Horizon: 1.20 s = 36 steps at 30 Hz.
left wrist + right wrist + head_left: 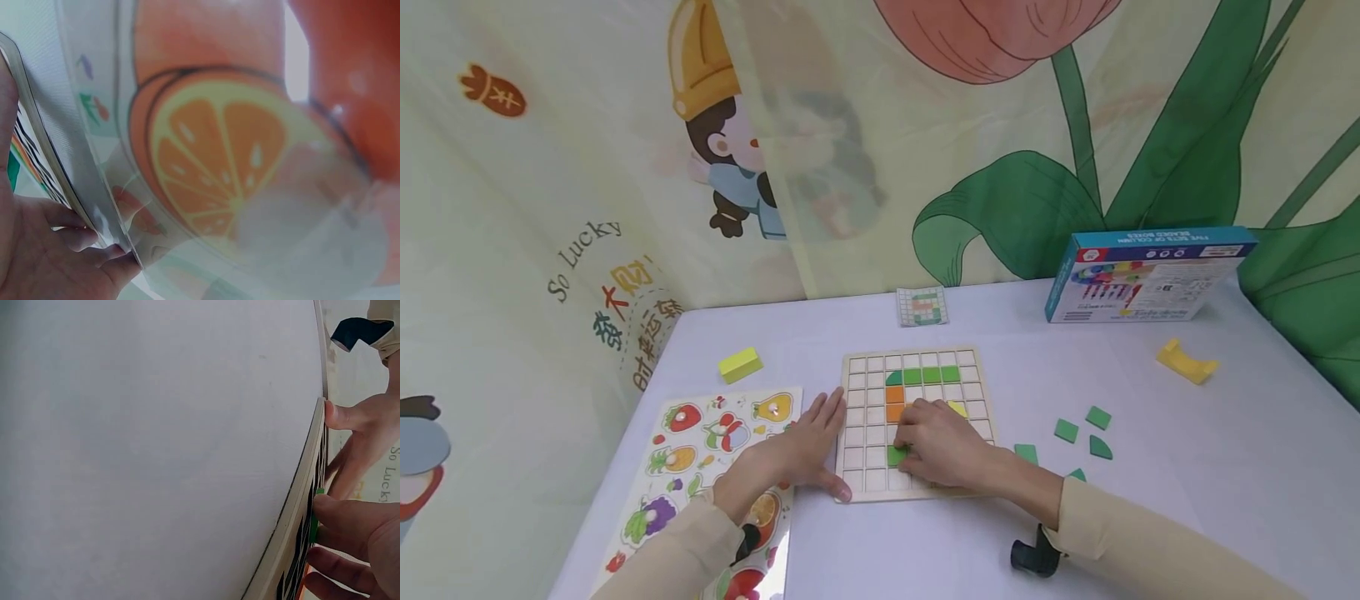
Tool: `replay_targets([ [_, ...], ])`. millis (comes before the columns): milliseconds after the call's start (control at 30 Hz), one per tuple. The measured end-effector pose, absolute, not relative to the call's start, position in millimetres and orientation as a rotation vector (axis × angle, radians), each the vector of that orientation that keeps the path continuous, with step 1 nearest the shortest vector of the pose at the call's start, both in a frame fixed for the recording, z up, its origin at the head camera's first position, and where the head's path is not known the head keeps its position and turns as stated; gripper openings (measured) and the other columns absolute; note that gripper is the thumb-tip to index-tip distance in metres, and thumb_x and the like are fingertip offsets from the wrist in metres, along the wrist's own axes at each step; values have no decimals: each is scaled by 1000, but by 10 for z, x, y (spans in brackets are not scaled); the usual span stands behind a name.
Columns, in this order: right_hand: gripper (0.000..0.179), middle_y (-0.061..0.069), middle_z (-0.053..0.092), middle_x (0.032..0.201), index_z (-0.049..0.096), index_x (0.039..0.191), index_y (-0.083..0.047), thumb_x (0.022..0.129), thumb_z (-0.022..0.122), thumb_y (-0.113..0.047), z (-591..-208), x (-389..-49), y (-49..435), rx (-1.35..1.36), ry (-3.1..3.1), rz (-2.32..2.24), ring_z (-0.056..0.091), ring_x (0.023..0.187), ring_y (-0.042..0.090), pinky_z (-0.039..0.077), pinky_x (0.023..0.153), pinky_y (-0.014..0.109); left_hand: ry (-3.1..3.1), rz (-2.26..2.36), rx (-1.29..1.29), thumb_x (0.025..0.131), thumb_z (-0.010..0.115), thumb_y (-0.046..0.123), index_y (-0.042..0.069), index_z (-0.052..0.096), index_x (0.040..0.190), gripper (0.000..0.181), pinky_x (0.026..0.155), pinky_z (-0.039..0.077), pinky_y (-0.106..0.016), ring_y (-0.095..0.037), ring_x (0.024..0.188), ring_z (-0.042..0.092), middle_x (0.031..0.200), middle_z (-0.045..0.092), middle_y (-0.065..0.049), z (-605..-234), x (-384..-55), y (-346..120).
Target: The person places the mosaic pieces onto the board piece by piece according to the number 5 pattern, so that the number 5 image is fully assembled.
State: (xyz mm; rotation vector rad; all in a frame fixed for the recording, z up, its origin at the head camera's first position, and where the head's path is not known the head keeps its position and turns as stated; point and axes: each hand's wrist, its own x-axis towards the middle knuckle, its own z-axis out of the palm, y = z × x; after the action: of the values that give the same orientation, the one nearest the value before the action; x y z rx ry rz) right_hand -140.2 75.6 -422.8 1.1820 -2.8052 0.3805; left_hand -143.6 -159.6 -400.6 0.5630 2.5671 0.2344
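A wooden grid board (853, 433) lies on the table. My left hand (808, 442) rests at its left edge, fingers extended and thumb at the near corner; the left wrist view shows this hand (50, 256) close up by the board's side. Over the lower middle of the grid, my right hand (943, 442) pinches a green square tile (896, 456) between thumb and finger. The same green tile (314, 525) shows under the thumb in the right wrist view. Orange tiles (895, 402), a row of green tiles (931, 375) and a yellow tile (957, 408) sit in the grid, partly hidden by my right hand.
Several loose green tiles (1066, 430) lie right of the board. A fruit-picture sheet (658, 492) lies under my left forearm. Farther back are a pattern card (922, 307), a yellow block (741, 365), a yellow curved block (1186, 362) and a box (1142, 287).
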Motion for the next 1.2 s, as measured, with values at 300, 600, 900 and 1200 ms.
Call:
replay_targets([
  [300, 17, -7, 66, 98, 77, 92, -19, 79, 79, -30, -4243, -1388, 762, 1125, -2833, 417, 55, 94, 12, 46, 82, 31, 2568, 226, 564, 67, 82, 54, 2, 9, 155, 126, 121, 21, -48, -35, 152, -1, 165, -2, -11, -3998, -1433, -1609],
  [600, 14, -6, 66, 97, 77, 90, -18, 78, 79, -26, -4235, -1381, 801, 1146, -2807, 463, 55, 92, 12, 45, 77, 29, 2573, 229, 549, 67, 82, 54, 4, 8, 156, 126, 120, 22, -47, -33, 152, -1, 165, -3, -9, -4018, -1439, -1593],
  [900, 5, -6, 67, 96, 77, 82, -19, 78, 78, -17, -4152, -1422, 1153, 1064, -2855, 523, 55, 94, 12, 49, 84, 33, 2572, 214, 556, 66, 81, 56, 4, 7, 156, 128, 120, 23, -49, -34, 152, -2, 165, -5, -10, -4032, -1435, -1603],
  [1200, 22, 3, 68, 104, 77, 94, -16, 75, 83, -24, -4129, -1503, 2002, 665, -3028, 511, 57, 103, 24, 51, 90, 47, 2579, 215, 569, 66, 82, 55, 3, 8, 155, 127, 121, 22, -48, -34, 152, -1, 165, -2, -11, -4014, -1429, -1606],
])
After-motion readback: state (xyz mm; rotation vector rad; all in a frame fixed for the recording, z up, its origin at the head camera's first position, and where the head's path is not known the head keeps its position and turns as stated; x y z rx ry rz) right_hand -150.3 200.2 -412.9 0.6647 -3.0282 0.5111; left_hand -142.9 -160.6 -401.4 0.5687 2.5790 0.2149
